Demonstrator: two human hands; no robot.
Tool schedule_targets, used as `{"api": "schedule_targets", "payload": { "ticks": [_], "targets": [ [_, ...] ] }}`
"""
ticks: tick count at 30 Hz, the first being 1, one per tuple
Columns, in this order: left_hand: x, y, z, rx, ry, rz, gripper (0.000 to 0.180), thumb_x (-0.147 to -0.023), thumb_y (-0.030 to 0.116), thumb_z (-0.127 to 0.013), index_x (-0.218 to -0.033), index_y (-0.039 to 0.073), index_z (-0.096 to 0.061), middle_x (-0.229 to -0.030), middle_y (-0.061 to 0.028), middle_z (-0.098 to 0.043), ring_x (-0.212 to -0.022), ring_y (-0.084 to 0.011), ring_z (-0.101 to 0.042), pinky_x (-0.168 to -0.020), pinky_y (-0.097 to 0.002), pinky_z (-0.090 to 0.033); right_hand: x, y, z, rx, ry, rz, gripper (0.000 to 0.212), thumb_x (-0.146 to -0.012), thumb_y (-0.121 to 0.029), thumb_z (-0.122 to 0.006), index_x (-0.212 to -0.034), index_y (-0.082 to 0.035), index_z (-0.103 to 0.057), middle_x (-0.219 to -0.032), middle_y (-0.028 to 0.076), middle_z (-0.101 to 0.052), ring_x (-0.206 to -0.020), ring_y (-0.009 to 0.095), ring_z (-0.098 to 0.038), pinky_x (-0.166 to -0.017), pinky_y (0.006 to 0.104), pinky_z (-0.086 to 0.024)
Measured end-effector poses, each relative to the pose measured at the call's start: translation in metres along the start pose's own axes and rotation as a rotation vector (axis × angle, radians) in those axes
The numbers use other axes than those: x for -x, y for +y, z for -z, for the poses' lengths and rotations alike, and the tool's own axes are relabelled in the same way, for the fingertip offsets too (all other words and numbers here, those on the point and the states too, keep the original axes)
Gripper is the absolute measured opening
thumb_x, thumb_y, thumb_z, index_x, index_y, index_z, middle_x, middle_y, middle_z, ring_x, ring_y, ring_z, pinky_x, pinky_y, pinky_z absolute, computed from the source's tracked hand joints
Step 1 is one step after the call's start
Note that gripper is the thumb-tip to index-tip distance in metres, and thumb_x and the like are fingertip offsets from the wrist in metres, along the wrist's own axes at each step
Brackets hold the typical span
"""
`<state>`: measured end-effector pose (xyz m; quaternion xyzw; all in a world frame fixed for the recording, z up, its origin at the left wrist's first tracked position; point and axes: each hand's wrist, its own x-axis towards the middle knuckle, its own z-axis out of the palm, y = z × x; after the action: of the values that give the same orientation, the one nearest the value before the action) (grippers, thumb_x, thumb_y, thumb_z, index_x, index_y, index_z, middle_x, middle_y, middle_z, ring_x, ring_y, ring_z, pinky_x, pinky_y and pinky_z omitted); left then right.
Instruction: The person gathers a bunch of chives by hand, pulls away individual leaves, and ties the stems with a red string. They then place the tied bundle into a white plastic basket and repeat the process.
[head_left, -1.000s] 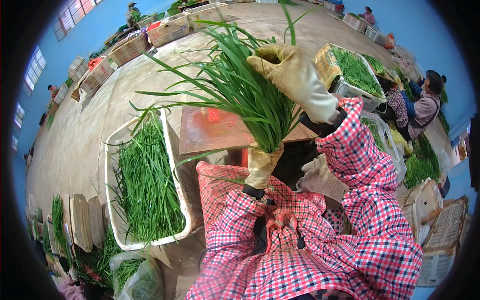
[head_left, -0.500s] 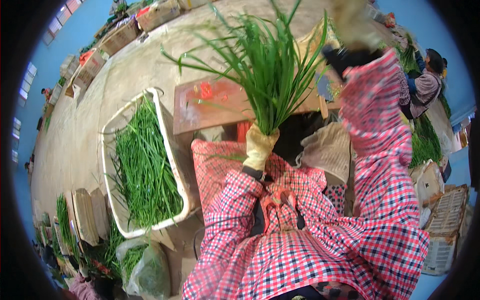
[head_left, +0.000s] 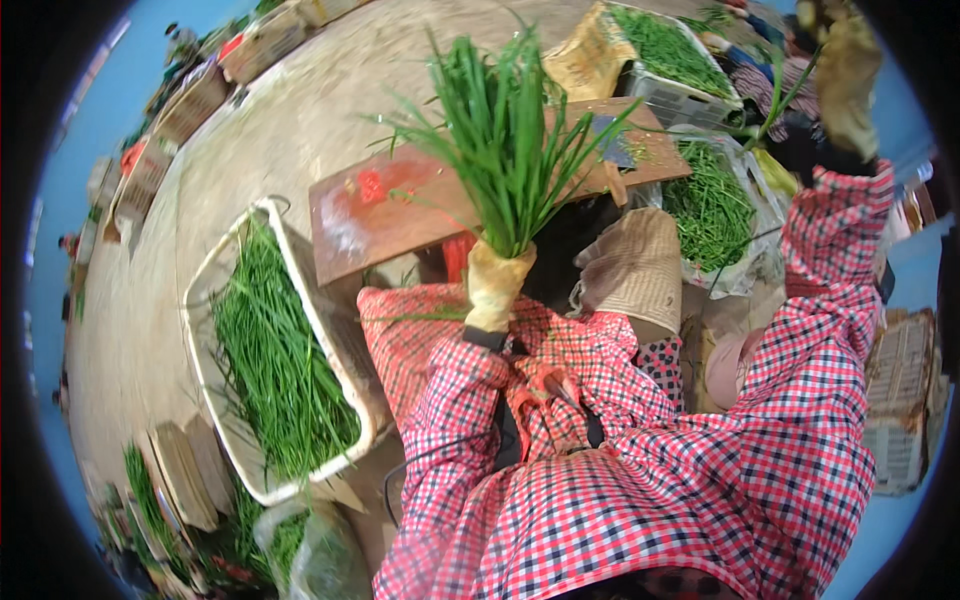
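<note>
A thick bunch of green chives stands upright in my left hand, whose gloved fingers are wrapped round its lower end. Its leaf ends fan out over a low brown wooden board. Far up at the right, my right hand is raised in a dirty pale glove, well away from the bunch. A few loose green blades show in the air just left of that glove. Its fingers are blurred near the picture's rim, so whether they grip those blades is unclear.
At my left stands a white crate full of chives, with a clear bag of greens nearer me. An open bag of cut greens lies right of the board, below another crate. A person sits close behind my right hand.
My right hand has moved further right, toward the rim. The view has turned right, bringing the bag and crate of greens into sight. My left hand still holds the chives.
</note>
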<state>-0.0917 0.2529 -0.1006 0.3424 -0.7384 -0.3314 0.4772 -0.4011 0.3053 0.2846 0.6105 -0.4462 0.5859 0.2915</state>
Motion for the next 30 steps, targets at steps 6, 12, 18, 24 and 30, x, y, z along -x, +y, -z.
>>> {"api": "schedule_targets", "payload": {
  "ticks": [6,12,18,24,30],
  "targets": [
    [-0.001,0.002,0.005,-0.037,0.003,-0.025,0.019,-0.078,0.013,-0.077,-0.09,0.002,-0.067,-0.085,-0.012,-0.072,-0.076,-0.0286,-0.071,-0.068,-0.0372,-0.055,0.101,0.095,0.083,0.201,-0.085,-0.349,0.038,-0.1,-0.046,-0.056,-0.11,-0.012,-0.071,-0.093,0.003,-0.076,-0.065,0.005,-0.065,-0.053,0.0186,-0.052],
    [-0.004,0.001,0.009,-0.58,0.029,-0.483,0.014,-0.08,0.005,-0.069,-0.092,0.014,-0.07,-0.086,-0.005,-0.069,-0.076,-0.0277,-0.067,-0.064,-0.0395,-0.054,0.187,0.126,0.061,0.964,-0.572,-0.356,0.042,-0.101,-0.035,-0.057,-0.132,-0.007,-0.062,-0.132,0.015,-0.063,-0.114,0.024,-0.063,-0.099,0.0355,-0.051],
    [-0.009,0.003,0.017,-0.773,-0.06,-0.59,0.009,-0.081,0.009,-0.071,-0.089,0.013,-0.069,-0.084,-0.0059,-0.066,-0.076,-0.0276,-0.065,-0.065,-0.0392,-0.054,0.168,-0.01,-0.005,-0.504,-0.772,-0.909,0.039,-0.093,-0.034,-0.07,-0.12,-0.007,-0.068,-0.113,0.007,-0.072,-0.089,0.014,-0.07,-0.082,0.0302,-0.058],
    [-0.005,0.009,0.015,-0.426,-0.002,-0.368,0.008,-0.08,0.01,-0.071,-0.087,0.012,-0.067,-0.083,-0.0054,-0.065,-0.073,-0.0272,-0.065,-0.061,-0.0387,-0.054,0.173,-0.068,-0.059,-0.738,-0.667,-1.083,0.039,-0.092,-0.034,-0.073,-0.115,-0.002,-0.071,-0.094,0.005,-0.074,-0.07,0.008,-0.067,-0.061,0.0214,-0.052],
    [-0.008,0.014,0.021,-0.606,0.008,-0.478,0.01,-0.08,0.008,-0.071,-0.089,0.011,-0.067,-0.082,-0.0052,-0.065,-0.073,-0.0274,-0.066,-0.061,-0.0375,-0.055,0.185,-0.066,-0.061,-0.81,-0.638,-1.091,0.03,-0.098,-0.03,-0.066,-0.1,-0.001,-0.075,-0.087,0.005,-0.074,-0.068,0.009,-0.068,-0.059,0.0219,-0.052]
  ]
}}
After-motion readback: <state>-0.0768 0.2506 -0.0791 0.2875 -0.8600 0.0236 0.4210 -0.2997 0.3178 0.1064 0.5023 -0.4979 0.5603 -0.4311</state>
